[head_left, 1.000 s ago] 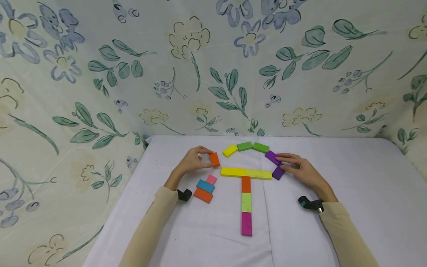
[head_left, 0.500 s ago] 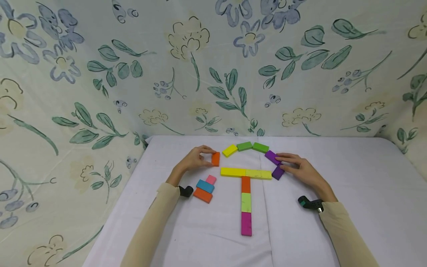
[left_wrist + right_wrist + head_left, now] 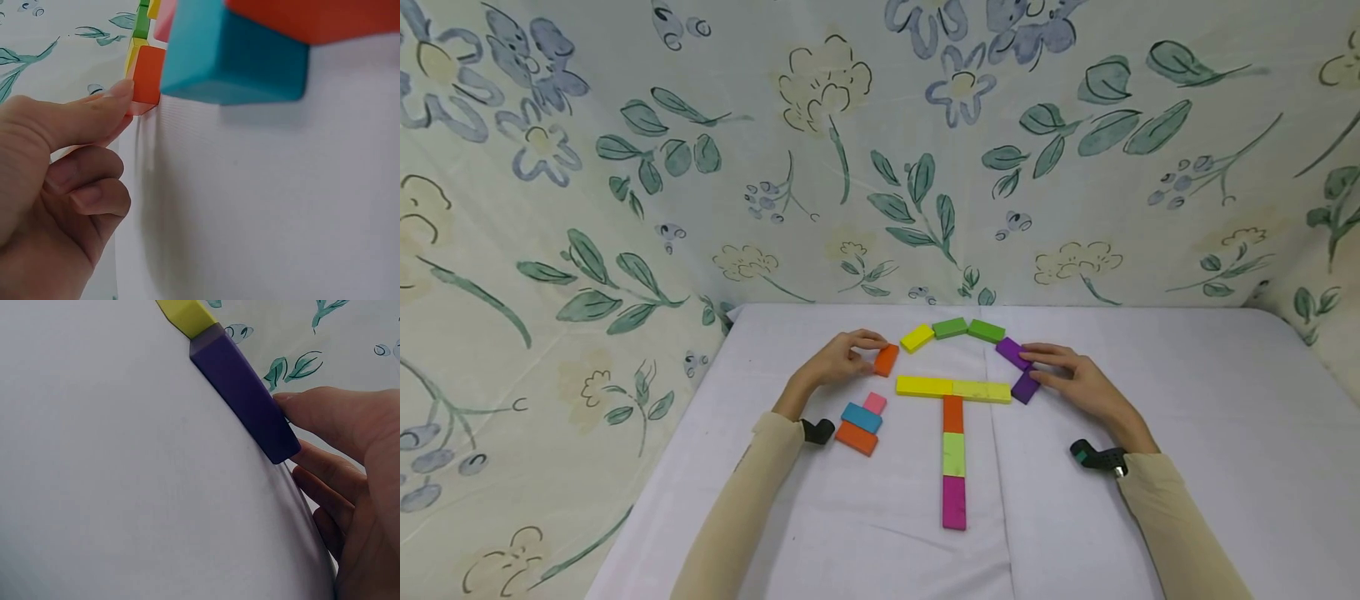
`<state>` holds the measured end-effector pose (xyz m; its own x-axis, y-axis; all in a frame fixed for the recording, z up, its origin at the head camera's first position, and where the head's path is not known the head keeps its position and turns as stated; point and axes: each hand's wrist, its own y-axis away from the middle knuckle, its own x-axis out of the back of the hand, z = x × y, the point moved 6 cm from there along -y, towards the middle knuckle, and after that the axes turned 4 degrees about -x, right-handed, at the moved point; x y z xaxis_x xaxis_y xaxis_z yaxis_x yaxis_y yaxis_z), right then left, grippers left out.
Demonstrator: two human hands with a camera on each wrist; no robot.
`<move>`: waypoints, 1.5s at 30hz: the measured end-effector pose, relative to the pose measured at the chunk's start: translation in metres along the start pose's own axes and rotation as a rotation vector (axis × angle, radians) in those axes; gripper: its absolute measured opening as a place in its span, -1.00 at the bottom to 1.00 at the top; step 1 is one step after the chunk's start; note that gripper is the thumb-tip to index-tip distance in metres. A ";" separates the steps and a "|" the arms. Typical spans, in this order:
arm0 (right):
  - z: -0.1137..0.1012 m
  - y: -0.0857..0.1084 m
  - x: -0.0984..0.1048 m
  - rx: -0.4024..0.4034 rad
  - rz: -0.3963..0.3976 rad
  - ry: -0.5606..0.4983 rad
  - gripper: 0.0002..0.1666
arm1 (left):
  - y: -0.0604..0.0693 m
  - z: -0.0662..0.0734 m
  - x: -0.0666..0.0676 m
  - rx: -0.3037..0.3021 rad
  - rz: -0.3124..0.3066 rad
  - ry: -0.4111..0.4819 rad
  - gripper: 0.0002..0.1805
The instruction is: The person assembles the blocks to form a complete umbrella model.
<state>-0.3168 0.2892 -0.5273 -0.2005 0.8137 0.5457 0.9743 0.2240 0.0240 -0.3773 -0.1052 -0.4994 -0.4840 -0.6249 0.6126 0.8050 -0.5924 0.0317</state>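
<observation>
In the head view my left hand (image 3: pixel 837 360) pinches an orange block (image 3: pixel 887 360) between thumb and fingers at the left end of an arc of blocks. Just beyond it lies a yellow block (image 3: pixel 917 338), then two green blocks, the nearer one (image 3: pixel 951 328) tilted slightly. My right hand (image 3: pixel 1082 383) rests its fingers and thumb against two purple blocks at the arc's right end, an upper one (image 3: pixel 1012 353) and a lower one (image 3: pixel 1025 387). In the right wrist view the thumb touches the lower purple block (image 3: pixel 247 394), with the fingers loosely extended.
Beneath the arc, two yellow blocks (image 3: pixel 925 387) form a bar above a column of orange, lime and magenta blocks (image 3: pixel 954 502). Near the left wrist lie a pink block (image 3: pixel 875 403), a blue block (image 3: pixel 861 418) and another orange block (image 3: pixel 856 438). A floral cloth hangs behind.
My left hand has shifted slightly right and turned the orange block, so its far end now leans right toward the yellow block. The right hand has stayed in place.
</observation>
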 end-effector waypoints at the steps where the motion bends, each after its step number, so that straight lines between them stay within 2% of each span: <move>1: 0.000 0.000 0.000 0.000 0.000 -0.001 -0.50 | 0.000 0.000 0.000 0.007 0.000 0.005 -0.48; 5: -0.001 0.001 0.000 0.004 -0.007 0.000 -0.50 | -0.001 -0.001 -0.001 0.014 0.006 -0.006 -0.49; 15: -0.002 0.001 0.000 -0.006 -0.001 0.013 -0.49 | -0.007 0.003 -0.004 -0.026 0.012 -0.088 -0.51; 24: -0.002 0.001 0.001 -0.007 -0.004 0.011 -0.49 | -0.011 0.002 -0.004 0.021 0.035 -0.092 -0.52; 31: -0.001 0.001 0.001 -0.007 -0.011 0.003 -0.50 | -0.008 0.000 -0.004 0.012 0.036 -0.098 -0.53; 38: -0.003 0.000 0.001 0.004 -0.011 0.002 -0.50 | -0.005 0.001 -0.004 0.035 0.020 -0.063 -0.49; 45: -0.003 0.001 0.000 0.004 -0.013 0.008 -0.50 | -0.009 0.000 -0.004 0.007 0.017 -0.106 -0.50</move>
<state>-0.3157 0.2878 -0.5242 -0.2121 0.8066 0.5518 0.9712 0.2365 0.0277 -0.3824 -0.0972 -0.5025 -0.4316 -0.5777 0.6928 0.8155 -0.5782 0.0260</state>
